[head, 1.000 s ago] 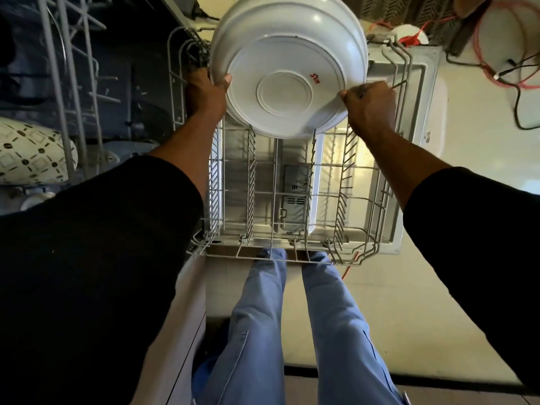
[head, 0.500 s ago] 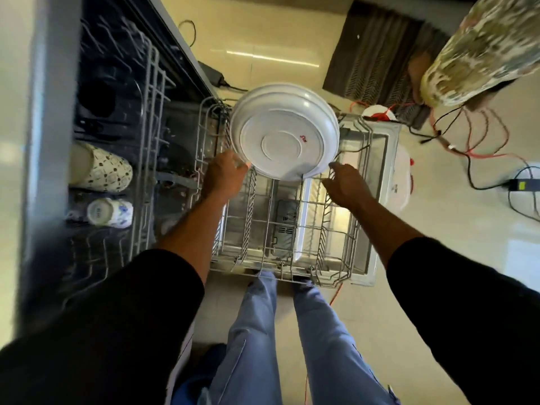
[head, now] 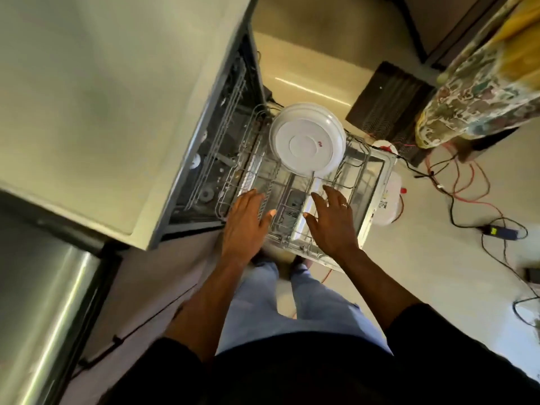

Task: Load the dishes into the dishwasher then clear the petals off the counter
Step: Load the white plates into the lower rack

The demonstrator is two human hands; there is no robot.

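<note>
Above rack (head: 295, 206), hands (both spread) (head: 245, 226)

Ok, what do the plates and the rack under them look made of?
Plates: glossy white, probably ceramic or melamine; smooth sheen, raised foot ring, red stamp. Rack: thin wire, seemingly metal with a pale grey coating; bent rods in a grid.

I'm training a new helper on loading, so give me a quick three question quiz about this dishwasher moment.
1. True or false: the left hand grips the white plates.
2. Where do the plates stand? A) counter B) far end of the lower rack C) floor
3. Fill in: the right hand wears a ____ on one finger.

Key: 1 false, both hands are open and clear of the plates. 2 B. 3 ring.
</note>
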